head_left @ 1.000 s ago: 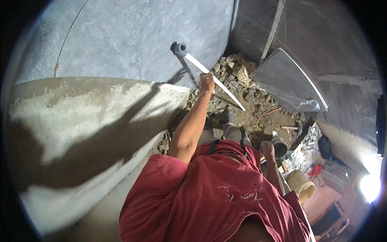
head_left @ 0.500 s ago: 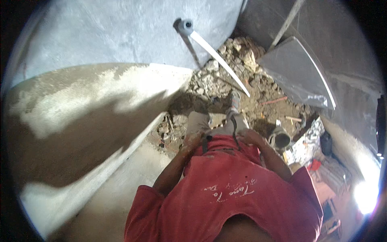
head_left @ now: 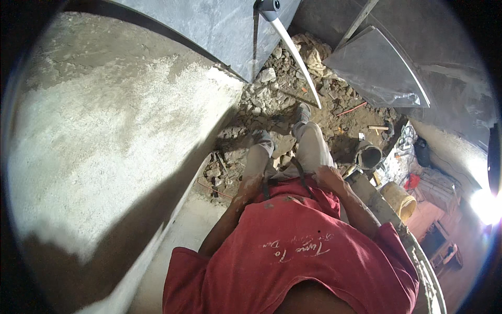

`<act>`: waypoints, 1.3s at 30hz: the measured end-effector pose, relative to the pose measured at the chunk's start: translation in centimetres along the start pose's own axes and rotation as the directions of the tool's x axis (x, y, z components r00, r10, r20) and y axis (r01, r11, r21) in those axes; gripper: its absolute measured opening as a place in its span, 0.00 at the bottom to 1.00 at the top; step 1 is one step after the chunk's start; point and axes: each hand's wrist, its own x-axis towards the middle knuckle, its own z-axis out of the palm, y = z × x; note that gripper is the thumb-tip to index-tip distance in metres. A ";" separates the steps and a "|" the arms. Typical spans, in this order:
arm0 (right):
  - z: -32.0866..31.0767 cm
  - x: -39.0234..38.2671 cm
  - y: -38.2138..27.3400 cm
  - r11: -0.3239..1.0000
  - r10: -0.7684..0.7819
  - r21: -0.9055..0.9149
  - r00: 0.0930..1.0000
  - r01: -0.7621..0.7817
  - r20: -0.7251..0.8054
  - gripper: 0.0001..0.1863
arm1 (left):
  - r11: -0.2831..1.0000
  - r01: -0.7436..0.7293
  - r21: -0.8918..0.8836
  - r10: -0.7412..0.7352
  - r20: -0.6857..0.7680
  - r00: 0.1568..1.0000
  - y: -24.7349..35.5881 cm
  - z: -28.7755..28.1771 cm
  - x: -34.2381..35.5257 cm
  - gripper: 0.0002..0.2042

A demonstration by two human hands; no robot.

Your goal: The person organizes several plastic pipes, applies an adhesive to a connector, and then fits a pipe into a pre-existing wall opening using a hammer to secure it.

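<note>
My left hand [head_left: 251, 186] is down against my left thigh, at the hem of my red shirt [head_left: 298, 230]. On the other side, my right hand [head_left: 328, 177] lies against my right upper leg. The fingers of both hands are too unclear to make out, and no tool shows in either. My legs in pale dusty trousers [head_left: 316, 147] stretch ahead, with shoes [head_left: 302, 112] among broken stones. Nearest to my right hand is a round dark bucket [head_left: 368, 156].
Rubble [head_left: 272, 97] covers the ground ahead. A white curved pipe [head_left: 298, 55] juts from the grey wall [head_left: 209, 26]. At left stands a plastered wall [head_left: 120, 104]. To the right are a leaning grey panel [head_left: 374, 68], a hammer [head_left: 378, 127], a yellowish bucket [head_left: 398, 200] and a bright lamp [head_left: 485, 206].
The view has shifted, so the pipe and panel sit higher and the yellowish bucket has come into sight. More of my legs shows. My hands stay by my thighs.
</note>
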 end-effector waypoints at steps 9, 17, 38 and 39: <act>-0.9 -2.0 -1.3 0.974 -0.222 0.131 0.867 0.183 0.447 0.17 | 0.792 0.094 -0.604 0.076 0.250 0.965 -4.7 3.1 -5.8 0.23; 3.7 12.4 3.2 0.790 -0.477 0.005 0.610 0.613 0.632 0.21 | 0.873 -0.480 0.086 0.450 0.236 0.861 -9.7 7.4 5.2 0.17; 3.9 51.6 13.4 0.778 -0.591 -0.016 0.723 0.628 -0.358 0.20 | 0.518 -0.284 0.807 0.411 -0.526 -0.745 8.1 -20.4 25.9 0.14; 4.2 52.5 14.3 0.793 -0.572 0.000 0.744 0.609 -0.345 0.21 | 0.561 -0.245 0.791 0.400 -0.518 -0.756 8.5 -20.5 25.8 0.13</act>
